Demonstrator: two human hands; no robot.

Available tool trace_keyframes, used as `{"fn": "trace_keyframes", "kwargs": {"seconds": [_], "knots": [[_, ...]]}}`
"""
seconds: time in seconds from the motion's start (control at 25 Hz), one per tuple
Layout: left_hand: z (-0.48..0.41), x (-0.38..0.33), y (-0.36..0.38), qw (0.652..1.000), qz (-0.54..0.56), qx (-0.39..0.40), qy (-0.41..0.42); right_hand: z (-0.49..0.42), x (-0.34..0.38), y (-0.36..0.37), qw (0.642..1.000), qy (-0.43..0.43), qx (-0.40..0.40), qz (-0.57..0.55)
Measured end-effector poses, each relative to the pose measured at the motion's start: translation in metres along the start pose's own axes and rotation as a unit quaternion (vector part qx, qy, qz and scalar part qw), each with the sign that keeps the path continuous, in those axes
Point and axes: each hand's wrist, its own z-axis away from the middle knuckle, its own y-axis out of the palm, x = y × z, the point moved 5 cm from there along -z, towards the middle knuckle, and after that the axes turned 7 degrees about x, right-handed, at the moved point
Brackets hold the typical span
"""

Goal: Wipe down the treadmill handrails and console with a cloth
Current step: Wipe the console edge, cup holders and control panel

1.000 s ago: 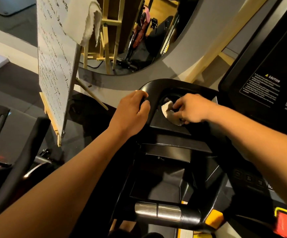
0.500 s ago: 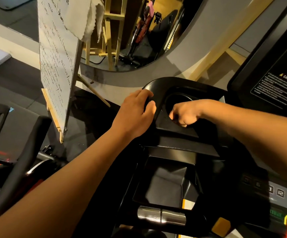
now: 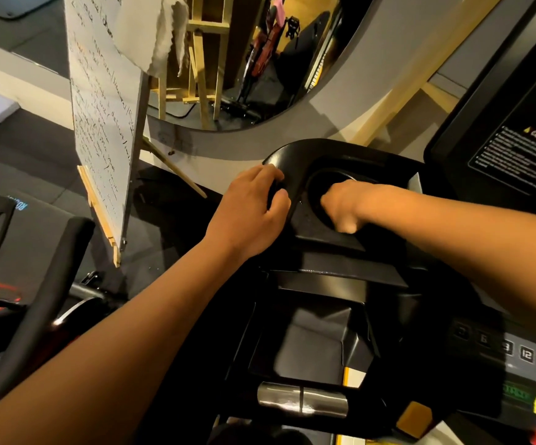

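Both hands sit on the treadmill's black console wing (image 3: 295, 155). Left hand (image 3: 247, 213) grips the wing's outer rim, fingers curled over the edge at approx 9 o'clock of the round cup holder (image 3: 327, 178). Right hand (image 3: 340, 203) is a clenched fist pushed down into that cup holder; cloth not visible, so can't tell if it's bunched inside the fist. Console panel w/ caution label (image 3: 513, 155) is at 2 o'clock from the hands, number buttons (image 3: 526, 354) at 4 o'clock. Chrome handrail sensor (image 3: 302, 399) is at 6 o'clock. Handwritten whiteboard (image 3: 99, 123) on an easel is at 10 o'clock.
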Motion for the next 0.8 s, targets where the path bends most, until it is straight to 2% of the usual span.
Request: {"fn": "trace_keyframes", "kwargs": {"seconds": [0.08,0.12,0.24,0.36,0.52,0.64,0.72,0.76,0.8], "knots": [[-0.001,0.001,0.0,1.0,0.001,-0.003,-0.003,-0.003,-0.005,0.008,0.985,0.01,0.062,-0.159],[-0.001,0.0,0.001,1.0,0.001,-0.003,-0.003,0.0,-0.005,0.011,0.964,0.0,0.067,-0.257],[-0.003,0.001,0.0,1.0,0.0,-0.006,-0.007,0.023,-0.01,0.012,0.849,-0.028,-0.006,-0.527],[-0.004,0.002,0.001,1.0,0.001,-0.013,-0.01,0.064,-0.019,0.016,0.788,-0.097,-0.034,-0.607],[0.001,-0.003,-0.001,0.999,-0.003,-0.018,0.027,0.095,-0.025,0.021,0.63,-0.165,-0.082,-0.754],[0.004,-0.023,0.0,0.995,0.027,0.03,0.092,0.099,-0.022,0.021,0.558,-0.21,-0.094,-0.797],[0.002,-0.042,0.005,0.986,0.088,0.083,0.115,0.1,-0.022,0.017,0.528,-0.249,-0.088,-0.807],[0.0,-0.05,0.005,0.983,0.113,0.097,0.107,0.102,-0.025,0.017,0.53,-0.25,-0.091,-0.805],[-0.002,-0.055,0.004,0.983,0.126,0.1,0.09,0.103,-0.029,0.018,0.547,-0.236,-0.098,-0.797]]}}
